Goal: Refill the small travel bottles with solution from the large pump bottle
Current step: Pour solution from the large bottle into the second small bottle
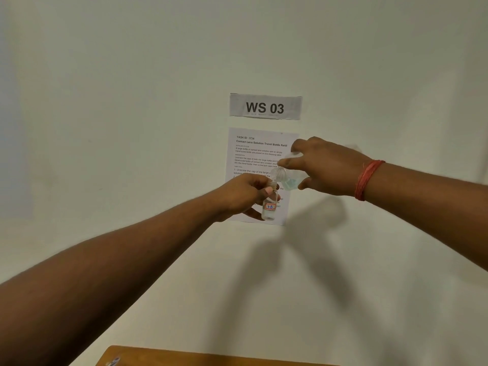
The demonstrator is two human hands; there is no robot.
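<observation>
Honestly, barely catching the table, just a wooden corner at the very bottom edge, well below everything else. Reaching out from there with both arms, held up in the air in front of the wall. Gripping the small travel bottle in the left hand, fingers wrapped round the upper part near the neck, long axis near upright, mouth pointing up, little red-marked label facing the camera. Clutching the large bottle in the right hand, fingers curled over the body, tipped over so the long axis runs down and to the left, open neck sitting right above and just beside the small mouth. Seeing a bit of bluish liquid pooled near the neck; not making out any stream. Probably pouring or about to, so keeping neck lined up over mouth and nudging the right hand slightly left. Hanging farthest back: the instruction sheet and the WS 03 sign on the wall.
</observation>
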